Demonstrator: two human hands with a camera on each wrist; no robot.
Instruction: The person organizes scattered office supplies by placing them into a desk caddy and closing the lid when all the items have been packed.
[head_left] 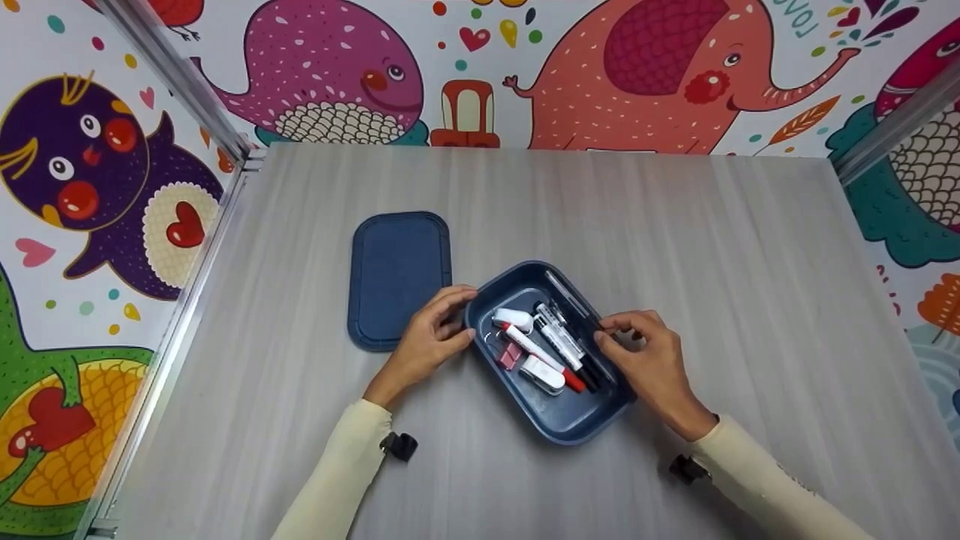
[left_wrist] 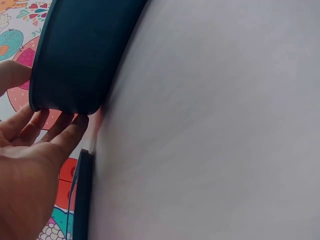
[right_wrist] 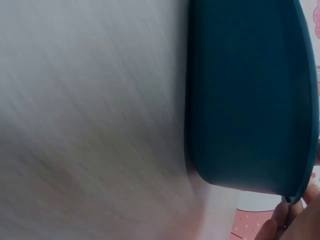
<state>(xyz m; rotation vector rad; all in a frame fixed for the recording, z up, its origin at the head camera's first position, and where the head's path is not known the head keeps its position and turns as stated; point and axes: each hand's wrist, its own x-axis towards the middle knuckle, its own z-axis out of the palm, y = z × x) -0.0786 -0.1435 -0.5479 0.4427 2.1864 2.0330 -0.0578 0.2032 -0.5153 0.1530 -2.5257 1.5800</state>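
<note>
In the head view, an uncovered dark blue box (head_left: 525, 409) stands at an angle on the table. My left hand (head_left: 426, 337) holds its left corner, fingers against the outer wall and thumb by the rim. At the right rim, my right hand (head_left: 651, 360) grips the edge with thumb and fingers. Inside lie a red-and-white marker (head_left: 534, 350), black-and-white markers (head_left: 559, 341), a white rounded item (head_left: 514, 320), another white item (head_left: 543, 374) and a small pink block (head_left: 510, 355). A slim pen-like stick (head_left: 568, 294) leans along the right wall, its lower end near my right fingertips.
A dark blue lid (head_left: 401, 277) lies flat on the grey table (head_left: 675, 225), left of the box. Patterned walls (head_left: 645, 75) with cartoon animals close off the back and sides. A metal rail (head_left: 187, 300) runs along the left edge.
</note>
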